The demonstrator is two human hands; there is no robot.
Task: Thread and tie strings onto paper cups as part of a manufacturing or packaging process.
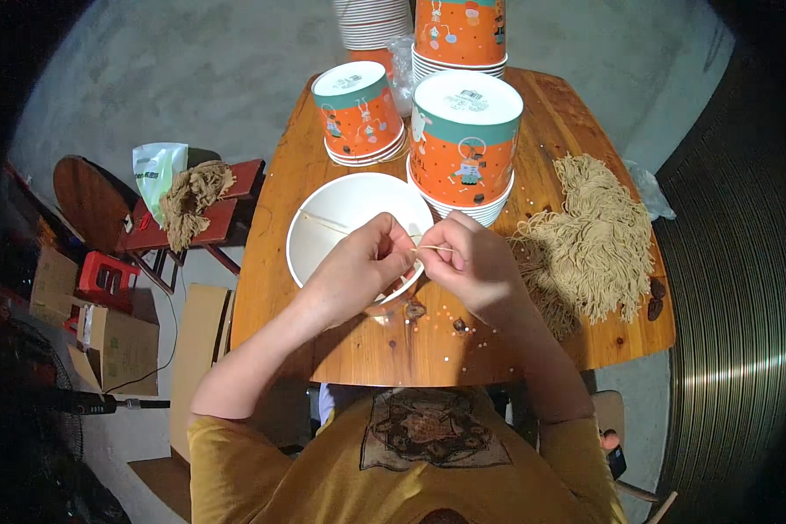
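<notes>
A thin beige cord [437,249] is pinched between the fingertips of both my hands, just inside the right side of a white paper tub. My left hand [358,265] is closed, thumb against forefinger, over the tub's opening. My right hand [473,269] is closed on the cord too, with its loose end sticking out to the right. The tub [299,249] faces mouth up on the table, white inside, its lower part behind my hands. Another length of cord [323,222] crosses the inner wall at the tub's far left.
Upside-down orange-and-green tub stacks [463,148] [358,113] stand behind the white tub. A heap of beige cords [598,240] lies at the right of the wooden table [367,362]. Small white specks and dark pieces are scattered near me. A red bench [153,236] and cardboard boxes [131,349] are left.
</notes>
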